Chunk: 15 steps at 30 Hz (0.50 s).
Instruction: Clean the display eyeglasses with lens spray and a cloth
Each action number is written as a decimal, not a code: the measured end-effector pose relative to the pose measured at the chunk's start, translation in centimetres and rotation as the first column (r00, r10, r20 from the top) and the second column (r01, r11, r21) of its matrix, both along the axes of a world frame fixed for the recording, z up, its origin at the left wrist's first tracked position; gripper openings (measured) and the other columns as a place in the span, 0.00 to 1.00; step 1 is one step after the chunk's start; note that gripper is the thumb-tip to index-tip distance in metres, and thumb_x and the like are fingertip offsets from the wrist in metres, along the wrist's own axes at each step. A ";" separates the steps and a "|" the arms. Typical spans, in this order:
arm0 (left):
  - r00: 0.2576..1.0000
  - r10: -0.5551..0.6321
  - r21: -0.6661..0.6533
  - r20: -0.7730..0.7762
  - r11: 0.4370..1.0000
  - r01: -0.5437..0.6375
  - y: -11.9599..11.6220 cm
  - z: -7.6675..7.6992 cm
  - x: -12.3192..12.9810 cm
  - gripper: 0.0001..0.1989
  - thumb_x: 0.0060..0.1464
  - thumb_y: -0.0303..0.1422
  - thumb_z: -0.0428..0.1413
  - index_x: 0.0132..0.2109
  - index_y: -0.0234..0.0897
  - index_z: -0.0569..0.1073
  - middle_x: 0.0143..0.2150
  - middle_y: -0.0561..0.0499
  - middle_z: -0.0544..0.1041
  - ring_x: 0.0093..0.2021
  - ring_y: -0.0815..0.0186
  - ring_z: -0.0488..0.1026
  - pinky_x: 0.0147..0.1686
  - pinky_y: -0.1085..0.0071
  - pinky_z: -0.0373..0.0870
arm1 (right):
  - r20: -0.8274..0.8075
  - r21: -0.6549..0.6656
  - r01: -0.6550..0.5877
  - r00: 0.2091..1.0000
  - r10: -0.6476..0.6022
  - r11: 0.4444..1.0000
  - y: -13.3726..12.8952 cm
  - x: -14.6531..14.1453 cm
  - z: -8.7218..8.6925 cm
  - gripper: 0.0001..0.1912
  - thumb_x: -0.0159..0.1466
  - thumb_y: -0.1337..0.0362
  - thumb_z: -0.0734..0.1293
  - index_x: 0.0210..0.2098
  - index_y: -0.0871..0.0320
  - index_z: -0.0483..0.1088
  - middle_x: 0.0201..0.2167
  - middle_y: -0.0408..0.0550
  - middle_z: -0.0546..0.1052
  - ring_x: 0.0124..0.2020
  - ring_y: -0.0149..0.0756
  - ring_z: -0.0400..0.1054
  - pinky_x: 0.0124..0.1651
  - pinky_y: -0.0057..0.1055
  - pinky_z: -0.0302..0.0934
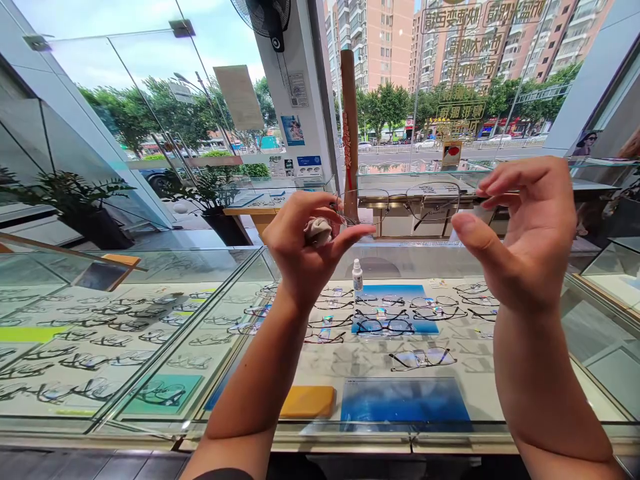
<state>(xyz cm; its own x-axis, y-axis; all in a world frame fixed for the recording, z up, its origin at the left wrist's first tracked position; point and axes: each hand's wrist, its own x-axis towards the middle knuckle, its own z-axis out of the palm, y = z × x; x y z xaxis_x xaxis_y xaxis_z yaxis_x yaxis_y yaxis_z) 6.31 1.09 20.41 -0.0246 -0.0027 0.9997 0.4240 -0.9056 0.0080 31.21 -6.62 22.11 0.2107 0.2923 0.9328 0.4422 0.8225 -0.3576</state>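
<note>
A pair of thin-rimmed eyeglasses (433,202) is raised above the glass counter, in front of the window. My left hand (313,230) holds the glasses at their left side between thumb and fingers, with a crumpled grey cloth (319,231) tucked in the palm. On the other side, my right hand (525,233) is beside the right lens, its thumb and fingers spread apart with a gap between them. Nothing shows between those fingers.
The glass display counter (240,293) holds many spectacle frames. On it are a small white spray bottle (357,275), a yellow case (308,401), a blue mat (404,400) and eyeglasses (423,359). A framed mirror (103,275) stands left. Potted plants (227,227) stand beyond.
</note>
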 end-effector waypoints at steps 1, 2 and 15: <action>1.000 0.003 -0.003 0.009 1.000 -0.003 0.0 0.0 -0.1 0.23 0.51 0.46 0.75 0.47 0.43 0.77 0.38 0.55 0.80 0.31 0.68 0.80 0.30 0.69 0.74 | 0.019 -0.005 0.029 0.999 -0.029 1.000 -0.5 0.1 0.1 0.14 0.60 0.58 0.78 0.34 0.52 0.69 0.35 0.44 0.71 0.37 0.37 0.65 0.41 0.36 0.59; 1.000 0.004 -0.005 0.015 1.000 -0.004 0.0 0.1 -0.1 0.23 0.50 0.46 0.76 0.46 0.43 0.77 0.38 0.55 0.80 0.31 0.68 0.81 0.30 0.69 0.74 | 0.079 -0.061 0.029 0.997 -0.024 0.998 -1.0 0.3 0.2 0.15 0.62 0.59 0.77 0.30 0.53 0.67 0.30 0.42 0.68 0.32 0.34 0.61 0.36 0.35 0.55; 0.999 0.005 -0.067 -0.046 0.998 -0.008 -1.1 0.0 0.6 0.25 0.50 0.49 0.74 0.48 0.41 0.78 0.38 0.52 0.82 0.32 0.66 0.81 0.33 0.69 0.77 | -0.040 -0.522 -0.463 0.852 0.522 0.716 3.8 -4.7 -3.3 0.19 0.72 0.46 0.70 0.39 0.56 0.76 0.34 0.45 0.79 0.35 0.32 0.72 0.34 0.30 0.64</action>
<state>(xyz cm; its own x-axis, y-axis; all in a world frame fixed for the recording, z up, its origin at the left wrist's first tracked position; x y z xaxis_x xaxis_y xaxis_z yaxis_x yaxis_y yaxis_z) 6.90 0.03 20.40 0.0209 0.0642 0.9977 0.4313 -0.9009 0.0490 26.48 -2.85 18.79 -0.1835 0.7514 0.6338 0.0832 0.6543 -0.7516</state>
